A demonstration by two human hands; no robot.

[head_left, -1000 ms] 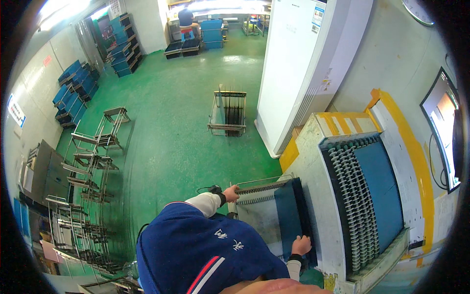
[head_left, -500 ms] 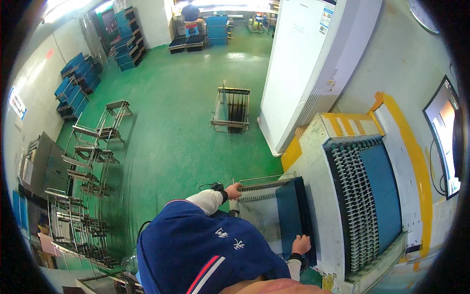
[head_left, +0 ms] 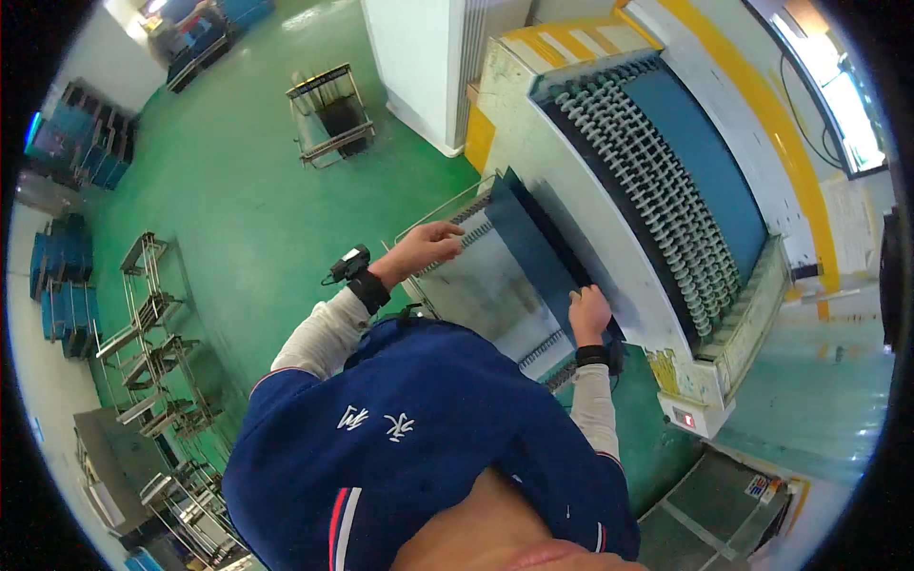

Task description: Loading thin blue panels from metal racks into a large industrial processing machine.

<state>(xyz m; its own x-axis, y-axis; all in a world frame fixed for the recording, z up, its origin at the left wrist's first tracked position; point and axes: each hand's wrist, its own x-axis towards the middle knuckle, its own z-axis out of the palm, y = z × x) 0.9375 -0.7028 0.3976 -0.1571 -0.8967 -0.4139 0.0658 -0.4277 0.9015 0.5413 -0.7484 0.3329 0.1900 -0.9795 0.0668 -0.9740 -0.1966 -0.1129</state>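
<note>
Head view: left hand (head_left: 433, 243) grips far edge and right hand (head_left: 588, 312) near edge of dark blue flat panel (head_left: 533, 249), tilting it upright in wire rack cart (head_left: 476, 285) beside grey roller conveyor machine (head_left: 657, 190), apparently for lifting.

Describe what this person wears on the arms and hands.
Both hands, left hand and right hand, are bare. Light grey long sleeves run from a dark blue vest. Each wrist carries a black band; the left band holds a small black device.

Right hand's (head_left: 588, 312) grip on panel (head_left: 533, 243) unclear.
</note>
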